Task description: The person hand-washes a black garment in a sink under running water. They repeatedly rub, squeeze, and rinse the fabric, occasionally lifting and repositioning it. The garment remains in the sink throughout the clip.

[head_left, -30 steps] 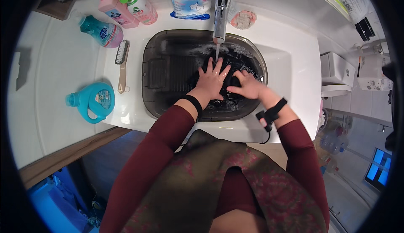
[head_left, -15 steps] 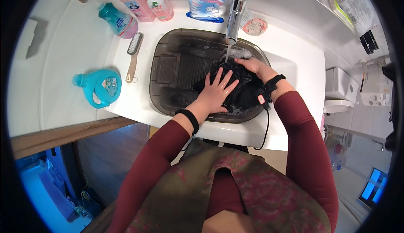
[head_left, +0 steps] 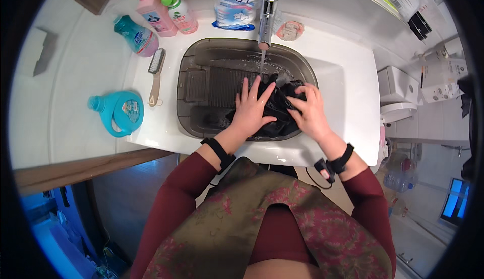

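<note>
A wet black cloth (head_left: pixel 276 120) lies bunched in the right half of a dark translucent washbasin (head_left: pixel 187 122), which has a ridged washboard (head_left: pixel 222 85) in its floor. Water runs from a chrome faucet (head_left: pixel 268 19) into the basin, just beyond the cloth. My left hand (head_left: pixel 249 111) rests on the cloth's left side, its fingers spread. At the right side, my right hand (head_left: pixel 311 113) has its fingers and thumb bent around a fold of the cloth. The cloth's exact kind cannot be made out.
The basin sits in a white sink counter (head_left: pixel 348 97). To its left are a scrub brush (head_left: pixel 156 77), a teal jug (head_left: pixel 118 111) and a teal-and-purple bottle (head_left: pixel 136 36). Behind stand a pink bottle (head_left: pixel 156 14), a green-topped bottle (head_left: pixel 180 11), a powder bag (head_left: pixel 236 6) and a soap bar (head_left: pixel 290 31).
My right hand has come back from beside the water stream toward me and now grips the cloth's right side. The left hand remains spread on the cloth. The whole view has shifted slightly.
</note>
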`<action>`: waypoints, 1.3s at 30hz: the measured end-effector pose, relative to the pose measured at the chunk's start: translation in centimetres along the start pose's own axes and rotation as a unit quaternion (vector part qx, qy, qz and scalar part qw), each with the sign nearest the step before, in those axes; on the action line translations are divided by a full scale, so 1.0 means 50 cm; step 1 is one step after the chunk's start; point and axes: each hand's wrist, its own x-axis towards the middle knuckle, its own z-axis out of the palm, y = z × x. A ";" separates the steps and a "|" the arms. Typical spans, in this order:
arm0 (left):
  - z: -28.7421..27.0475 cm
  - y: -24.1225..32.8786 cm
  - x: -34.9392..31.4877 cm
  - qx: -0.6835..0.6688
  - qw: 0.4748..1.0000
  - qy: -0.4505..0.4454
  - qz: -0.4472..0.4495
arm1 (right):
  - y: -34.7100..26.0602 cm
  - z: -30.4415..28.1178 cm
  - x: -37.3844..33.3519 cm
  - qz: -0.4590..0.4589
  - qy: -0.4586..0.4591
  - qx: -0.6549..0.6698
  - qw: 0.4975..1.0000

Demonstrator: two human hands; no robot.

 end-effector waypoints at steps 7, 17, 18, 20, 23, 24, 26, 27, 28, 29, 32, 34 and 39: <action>0.060 0.011 0.016 0.085 0.993 -0.076 0.029 | 0.028 0.111 -0.093 0.089 -0.131 -0.099 0.982; 0.105 -0.044 0.176 0.120 0.987 -0.090 -0.052 | 0.143 0.162 0.100 0.152 -0.290 -0.131 0.936; 0.109 -0.049 0.187 0.111 0.988 -0.087 -0.060 | 0.157 0.167 0.126 0.161 -0.319 -0.128 0.925; 0.114 -0.059 0.208 0.095 0.989 -0.087 -0.072 | 0.180 0.174 0.168 0.187 -0.376 -0.091 0.903; 0.108 -0.063 0.234 0.082 0.984 -0.120 -0.102 | 0.206 0.186 0.234 0.226 -0.437 -0.050 0.869; 0.102 -0.061 0.239 0.076 0.984 -0.120 -0.105 | 0.215 0.191 0.257 0.225 -0.413 -0.035 0.882; 0.088 -0.053 0.235 0.078 0.982 -0.135 -0.105 | 0.224 0.194 0.277 0.276 -0.378 0.049 0.883; 0.079 -0.049 0.228 0.071 0.982 -0.139 -0.105 | 0.223 0.195 0.279 0.321 -0.318 0.128 0.883; 0.071 -0.045 0.213 0.058 0.985 -0.127 -0.100 | 0.221 0.192 0.275 0.370 -0.201 0.290 0.860; 0.064 -0.040 0.194 0.046 0.988 -0.115 -0.094 | 0.213 0.191 0.270 0.403 -0.143 0.309 0.849; 0.036 -0.045 0.140 -0.117 0.987 -0.080 -0.075 | 0.161 0.173 0.246 0.385 -0.048 0.386 0.837; 0.019 -0.055 0.112 -0.230 0.971 -0.024 -0.060 | 0.115 0.141 0.238 0.366 -0.025 0.470 0.803; -0.032 -0.074 0.108 -0.290 0.953 0.054 -0.063 | -0.010 0.025 0.226 0.202 -0.038 0.507 0.837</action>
